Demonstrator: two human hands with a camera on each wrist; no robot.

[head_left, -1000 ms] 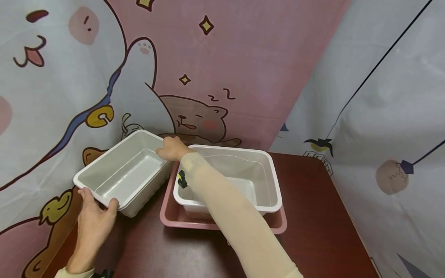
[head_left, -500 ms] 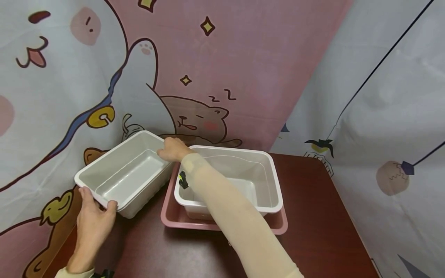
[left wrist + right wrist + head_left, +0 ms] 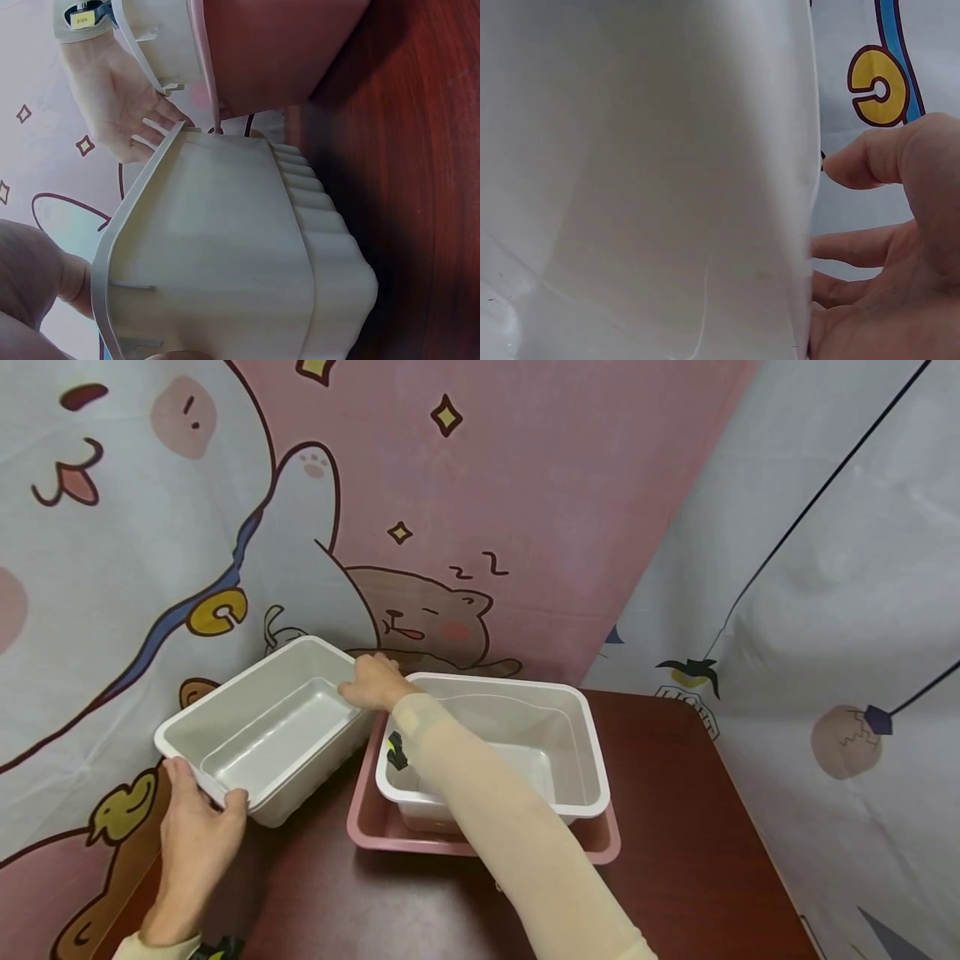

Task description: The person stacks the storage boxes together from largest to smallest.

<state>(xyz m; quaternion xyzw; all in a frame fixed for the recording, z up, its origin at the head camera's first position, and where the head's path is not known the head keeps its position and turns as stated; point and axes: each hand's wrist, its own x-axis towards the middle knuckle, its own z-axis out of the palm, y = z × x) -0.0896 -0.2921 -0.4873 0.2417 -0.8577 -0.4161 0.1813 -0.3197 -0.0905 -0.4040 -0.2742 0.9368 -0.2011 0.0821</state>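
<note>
Two hands hold an off-white plastic bin on the left of the table. My left hand grips its near rim, with the thumb apart from the fingers along the edge. At the far right corner, my right hand holds the rim. The left wrist view shows the bin's smooth outer wall tilted, its ribbed lower part close over the wood. In the right wrist view, the right hand's thumb and fingers are at the edge of a pale wall that fills most of the picture.
A second off-white bin sits inside a shallow pink tub, right beside the held bin, with the right forearm crossing over it. The dark red-brown table meets a cartoon-printed cloth behind and at both sides.
The held bin's near left end has shifted slightly left and up, together with my left hand. My right hand stays nearly where it was; the second bin and pink tub have not moved.
</note>
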